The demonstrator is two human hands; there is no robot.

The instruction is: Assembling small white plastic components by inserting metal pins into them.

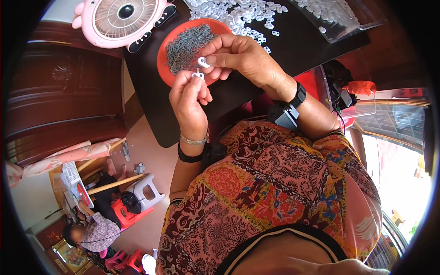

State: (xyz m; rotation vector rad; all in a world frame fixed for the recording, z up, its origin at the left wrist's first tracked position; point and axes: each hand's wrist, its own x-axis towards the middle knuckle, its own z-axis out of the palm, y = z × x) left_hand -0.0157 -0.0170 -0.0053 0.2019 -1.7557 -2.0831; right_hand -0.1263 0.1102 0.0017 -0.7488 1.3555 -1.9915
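My left hand (189, 98) is closed, pinching a small white plastic piece with holes (197, 75) between thumb and fingertips. A thin grey shank seems to stand up from that piece. Just above it, my right hand (245, 57) pinches a white oval plastic ring (203, 62) between thumb and forefinger. The two white pieces are very close; whether they touch I cannot tell. Both hands are over the near right side of a round orange-red plate (163, 68), which holds a heap of small grey screws (185, 48). My right hand hides part of its rim.
Loose white plastic pieces (247, 18) lie heaped on the dark table (156, 107) behind the plate. A pink fan (126, 23) stands at the far left. More white pieces fill a clear tray (341, 32) at the far right. Another person (98, 231) sits at the lower left.
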